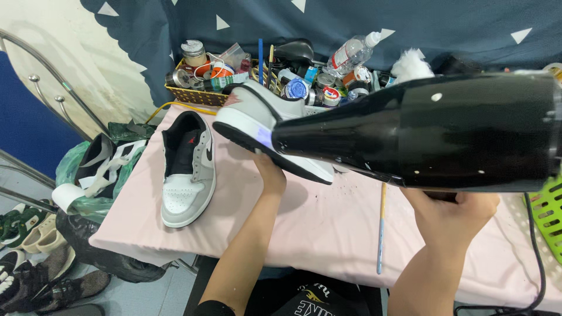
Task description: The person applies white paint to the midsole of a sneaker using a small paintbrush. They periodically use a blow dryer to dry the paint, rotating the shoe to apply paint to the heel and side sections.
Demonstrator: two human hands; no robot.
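My left hand [270, 174] grips a grey and white sneaker [257, 117] from below, holding it tilted above the pink-covered table [328, 228] with its white sole turned toward me. My right hand [453, 212] holds a large black hair dryer [433, 131] by its handle. The dryer's nozzle points left, right at the sneaker's sole. The matching grey and white sneaker [187, 169] lies flat on the table to the left, laces removed.
A woven basket [193, 95] crammed with jars, tins, brushes and a plastic bottle [351, 54] stands at the back. A thin paintbrush [381, 228] lies on the cloth. A green crate [549, 216] sits at right. Shoes and bags crowd the floor at left.
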